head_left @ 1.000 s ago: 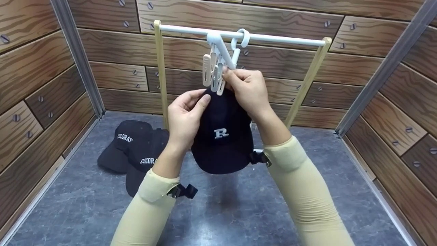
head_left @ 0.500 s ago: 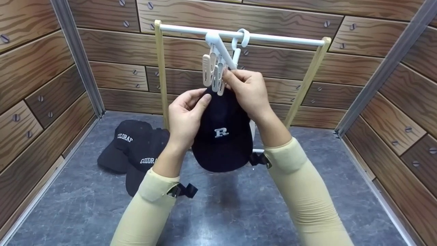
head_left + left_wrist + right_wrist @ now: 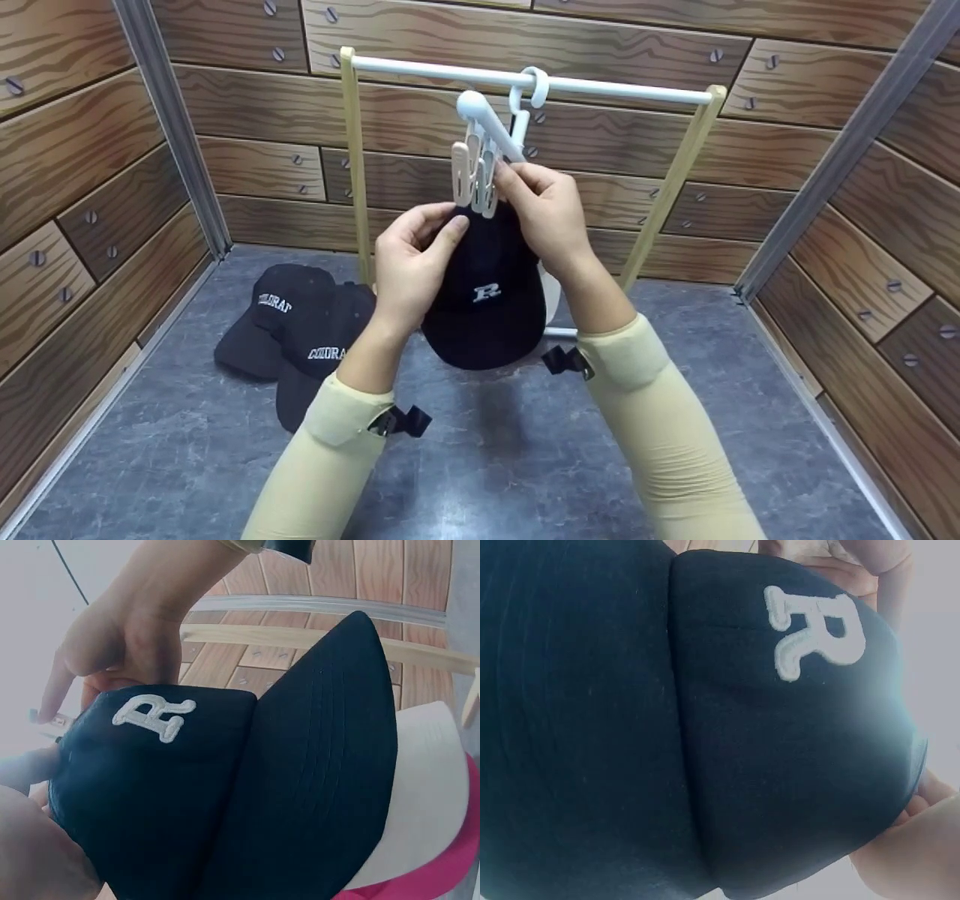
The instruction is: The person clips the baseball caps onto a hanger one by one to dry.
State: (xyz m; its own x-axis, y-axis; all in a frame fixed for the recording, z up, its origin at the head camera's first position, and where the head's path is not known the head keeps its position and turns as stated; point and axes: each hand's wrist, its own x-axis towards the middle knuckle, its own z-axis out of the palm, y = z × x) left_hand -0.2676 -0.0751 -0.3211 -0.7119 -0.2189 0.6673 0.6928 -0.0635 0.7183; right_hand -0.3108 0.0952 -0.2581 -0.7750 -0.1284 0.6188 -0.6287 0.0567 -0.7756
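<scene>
In the head view, a black baseball cap [image 3: 484, 315] with a white letter R hangs brim down under a light-blue clip hanger [image 3: 487, 120]. My left hand [image 3: 411, 259] pinches the cap's crown near its top, between thumb and fingers. At the crown's right side, my right hand [image 3: 551, 214] pinches at the lower hanger clips; its fingertips are partly hidden. Several beige and grey clips [image 3: 463, 174] dangle just above the crown. In the left wrist view, a white brim [image 3: 431, 780] and a pink brim [image 3: 442, 862] show behind the black cap [image 3: 315, 765].
The hanger's hook [image 3: 537, 86] goes over a white rail [image 3: 630, 88] on wooden posts [image 3: 354, 165]. Two black caps [image 3: 300, 322] lie on the grey floor [image 3: 187, 450] at left. Wood-patterned walls [image 3: 862, 187] enclose the space.
The hanger's near end has dipped below the rail. Both hands have moved slightly down with it, and the cap's brim has swung back a little. The caps at left stay put.
</scene>
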